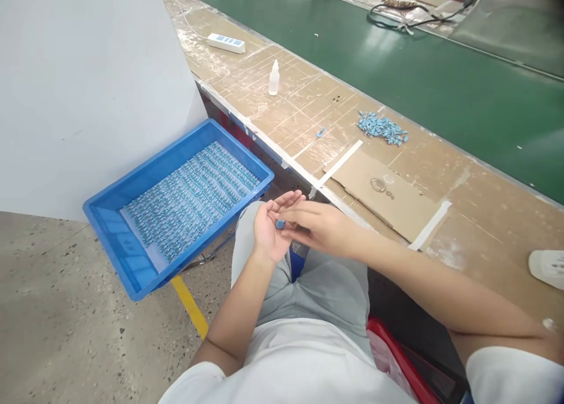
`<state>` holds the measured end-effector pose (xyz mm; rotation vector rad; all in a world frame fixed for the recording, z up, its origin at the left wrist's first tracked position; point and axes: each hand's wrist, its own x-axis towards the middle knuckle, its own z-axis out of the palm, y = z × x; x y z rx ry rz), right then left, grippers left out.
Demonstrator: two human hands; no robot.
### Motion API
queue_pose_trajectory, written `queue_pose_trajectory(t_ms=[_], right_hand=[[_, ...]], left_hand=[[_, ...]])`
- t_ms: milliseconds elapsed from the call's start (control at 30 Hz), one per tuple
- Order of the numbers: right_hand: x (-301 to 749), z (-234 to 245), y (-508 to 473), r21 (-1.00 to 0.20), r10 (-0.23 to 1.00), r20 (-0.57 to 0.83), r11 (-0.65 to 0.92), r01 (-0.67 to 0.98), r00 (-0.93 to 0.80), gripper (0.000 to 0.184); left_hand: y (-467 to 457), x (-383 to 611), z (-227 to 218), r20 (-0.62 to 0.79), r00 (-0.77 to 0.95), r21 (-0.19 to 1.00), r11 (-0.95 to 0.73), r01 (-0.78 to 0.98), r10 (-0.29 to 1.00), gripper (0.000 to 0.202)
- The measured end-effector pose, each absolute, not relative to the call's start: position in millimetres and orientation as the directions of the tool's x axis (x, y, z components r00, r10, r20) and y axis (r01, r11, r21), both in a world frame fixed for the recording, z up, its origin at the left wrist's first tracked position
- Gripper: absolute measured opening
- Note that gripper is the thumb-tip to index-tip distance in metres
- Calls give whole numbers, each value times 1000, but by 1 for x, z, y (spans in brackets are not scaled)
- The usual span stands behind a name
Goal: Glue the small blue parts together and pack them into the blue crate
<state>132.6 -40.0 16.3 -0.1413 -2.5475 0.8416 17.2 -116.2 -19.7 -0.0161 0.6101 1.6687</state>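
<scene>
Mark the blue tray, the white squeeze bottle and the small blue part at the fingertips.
blue tray [150,172], head view, on its left inner wall.
white squeeze bottle [274,81], head view, on the middle of its body.
small blue part [280,223], head view, on its visible blue face.

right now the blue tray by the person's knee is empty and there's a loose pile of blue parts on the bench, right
Not quite. The blue tray is not empty: the head view shows it holding rows of small blue parts. The loose pile of blue parts does lie on the bench.
</scene>
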Motion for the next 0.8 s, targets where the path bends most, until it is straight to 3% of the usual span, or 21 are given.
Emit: queue_pose_trajectory(t_ms=[200, 333, 400, 467, 500, 567, 633, 733, 800], right_hand=[[138, -5, -50, -479, 192, 335, 878, 9, -923, 31], [145, -2, -53, -616, 325, 281, 783, 90, -903, 23], [152, 2, -56, -810, 484, 231, 576, 109, -844, 20], [159, 4, -57, -980, 696, 104, 194, 47, -711, 26], [162, 4, -58, -1000, 774, 0, -16, -19, -633, 31], [167, 2, -58, -922, 816, -223, -355, -156, -534, 37], [172, -1, -58, -798, 762, -386, -559, -227, -519, 40], [176, -7, -56, -663, 676, -502, -701, -261, -539, 42], [179, -10, -55, -644, 651, -513, -722, -251, -559, 39]], left_hand=[[-115, 33, -26, -433, -188, 355, -25, -935, 882, 32], [-114, 38, -31, -511, -190, 328, -14, -945, 838, 25], [-114, 38, -31, -524, -176, 326, 5, -946, 834, 22], [-115, 38, -29, -490, -171, 345, 10, -939, 855, 18], [-117, 39, -28, -456, -171, 362, 7, -932, 873, 17], [-120, 43, -28, -385, -172, 409, 1, -913, 907, 21], [-122, 49, -30, -348, -174, 459, 5, -888, 921, 27], [-122, 61, -35, -348, -205, 518, 5, -856, 915, 31], [-119, 68, -38, -349, -220, 534, 1, -845, 911, 32]])
